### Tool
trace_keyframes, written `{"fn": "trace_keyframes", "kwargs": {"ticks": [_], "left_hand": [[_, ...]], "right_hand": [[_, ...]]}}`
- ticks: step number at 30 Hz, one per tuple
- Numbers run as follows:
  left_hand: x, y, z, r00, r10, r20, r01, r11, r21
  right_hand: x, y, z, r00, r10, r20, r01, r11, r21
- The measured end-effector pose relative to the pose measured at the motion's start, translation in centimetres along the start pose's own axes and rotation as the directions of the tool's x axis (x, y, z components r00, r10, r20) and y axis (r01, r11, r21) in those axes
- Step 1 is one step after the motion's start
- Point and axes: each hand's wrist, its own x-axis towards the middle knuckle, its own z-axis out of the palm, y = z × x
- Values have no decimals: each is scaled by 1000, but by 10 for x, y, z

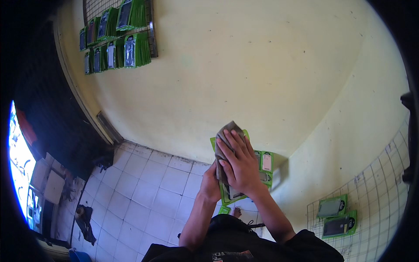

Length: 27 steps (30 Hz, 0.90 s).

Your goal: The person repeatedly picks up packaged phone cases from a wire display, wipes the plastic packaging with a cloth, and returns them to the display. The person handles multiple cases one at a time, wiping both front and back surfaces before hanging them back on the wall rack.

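Note:
In front of my chest, my left hand holds a green-backed phone case package by its left side. The fingers of that hand are mostly hidden behind the package. My right hand lies flat over a grey-brown cloth, pressing it against the front of the package. Cloth and hand cover most of the package; only its green upper corners and the lower end with a dark and grey case show. Beyond my right wrist, more green packages with phone cases stand low near the wall.
Green packages hang in rows on a wire rack at the upper left. Two more hang on a wire grid at the right. A dark cloth lies on the white tiled floor, near a blue container.

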Motion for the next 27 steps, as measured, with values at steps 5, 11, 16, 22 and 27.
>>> {"fn": "trace_keyframes", "kwargs": {"ticks": [5, 11, 16, 22, 27], "left_hand": [[4, 5, -11, 995, 100, 12, -98, 988, -123], [14, 19, -33, 970, 38, 240, 33, 958, -285], [17, 14, -17, 936, -20, 353, 144, 933, -330], [11, 4, 10, 950, 280, 135, -282, 959, -4], [14, 7, 2, 975, 184, -122, -186, 982, -3]], "right_hand": [[-31, -2, 15, 998, -30, 56, 25, 996, 85], [-70, -33, 12, 993, -76, 91, 55, 975, 215], [-73, -28, 19, 998, -18, -57, 26, 988, 151], [-75, -13, 19, 779, 596, -196, -105, 432, 896], [-85, -5, 27, 645, 578, 499, -62, -612, 789]]}}
